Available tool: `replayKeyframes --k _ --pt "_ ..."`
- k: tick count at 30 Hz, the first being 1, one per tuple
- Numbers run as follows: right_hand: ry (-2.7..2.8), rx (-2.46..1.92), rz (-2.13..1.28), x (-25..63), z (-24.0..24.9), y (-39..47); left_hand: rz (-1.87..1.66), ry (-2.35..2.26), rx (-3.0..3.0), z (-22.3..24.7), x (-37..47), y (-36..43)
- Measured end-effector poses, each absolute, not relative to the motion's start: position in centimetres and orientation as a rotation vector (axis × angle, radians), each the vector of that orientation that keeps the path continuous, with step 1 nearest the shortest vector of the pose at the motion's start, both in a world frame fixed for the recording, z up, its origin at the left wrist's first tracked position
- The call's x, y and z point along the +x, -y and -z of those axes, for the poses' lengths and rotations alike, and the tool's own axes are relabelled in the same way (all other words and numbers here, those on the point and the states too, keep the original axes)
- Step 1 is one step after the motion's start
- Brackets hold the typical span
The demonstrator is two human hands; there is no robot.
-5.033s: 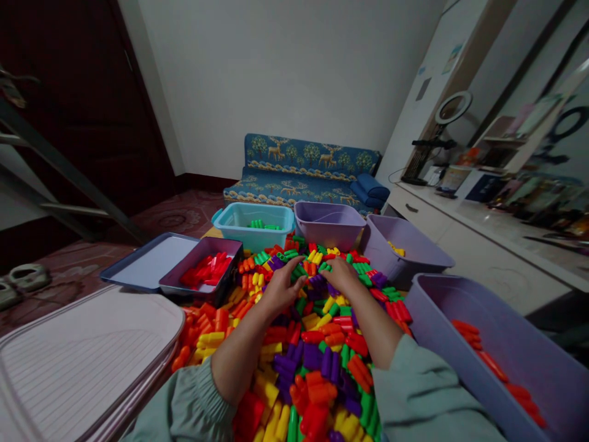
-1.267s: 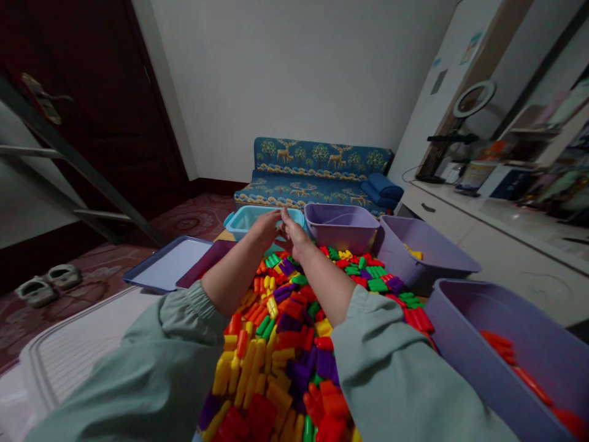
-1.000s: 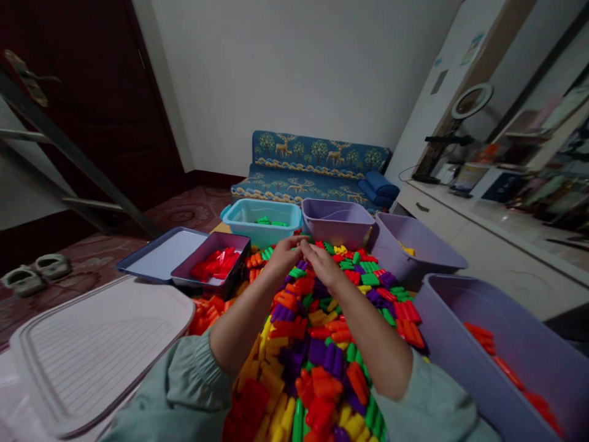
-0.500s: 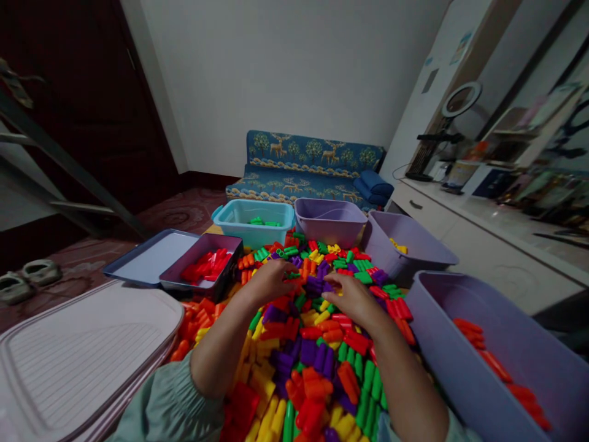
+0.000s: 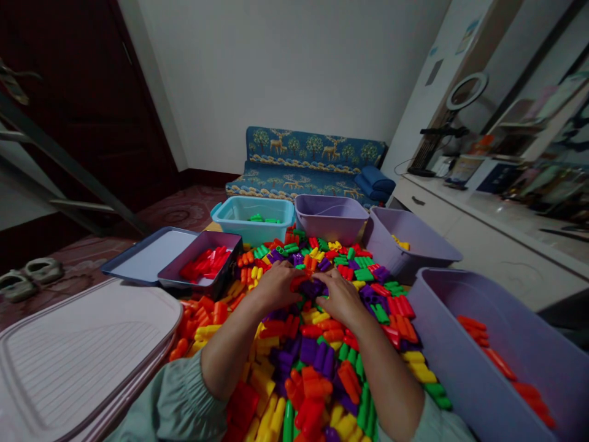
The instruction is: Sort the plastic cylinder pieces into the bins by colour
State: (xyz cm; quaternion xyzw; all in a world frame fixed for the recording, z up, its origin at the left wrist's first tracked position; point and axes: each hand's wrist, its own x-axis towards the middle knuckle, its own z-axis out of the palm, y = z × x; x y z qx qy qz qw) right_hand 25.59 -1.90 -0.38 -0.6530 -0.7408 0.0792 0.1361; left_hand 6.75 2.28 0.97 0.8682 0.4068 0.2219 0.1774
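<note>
A thick heap of plastic building blocks (image 5: 317,353) in red, orange, yellow, green and purple lies in front of me, many with rounded bullet-like ends. My left hand (image 5: 278,286) is in the middle of the heap, its fingers and thumb closed about a red block (image 5: 300,282). Just right of it, my right hand (image 5: 339,293) reaches in with thumb and fingers apart, over purple blocks. The two hands' fingertips point towards each other with a small gap. What lies beneath both palms is hidden.
Around the heap stand a light blue bin (image 5: 257,231) with green blocks, a purple bin (image 5: 331,224), another with yellow blocks (image 5: 401,243), a large one at right (image 5: 442,331) with orange-red blocks, and a dark tray (image 5: 171,274) with red blocks. Pale lids (image 5: 87,344) lie left.
My hands have drawn closer together over the heap. The right hand has moved left, and the left hand slightly right. More blocks show beside my right forearm.
</note>
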Motion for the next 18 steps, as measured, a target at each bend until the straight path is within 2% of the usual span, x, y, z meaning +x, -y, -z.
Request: replayKeyframes --k 6,11,18 --pt "2.11 -1.881 -0.258 26.0 0.5 1.5 -0.515 -1.2 2.548 -4.2 6.4 -1.0" --pt "2.127 -1.816 -0.371 26.5 -0.2 1.7 -0.131 -0.847 2.524 -8.0 6.3 2.2" --pt "2.163 -1.754 -0.421 26.8 -0.8 2.0 0.156 -0.785 2.713 -6.0 9.1 4.8"
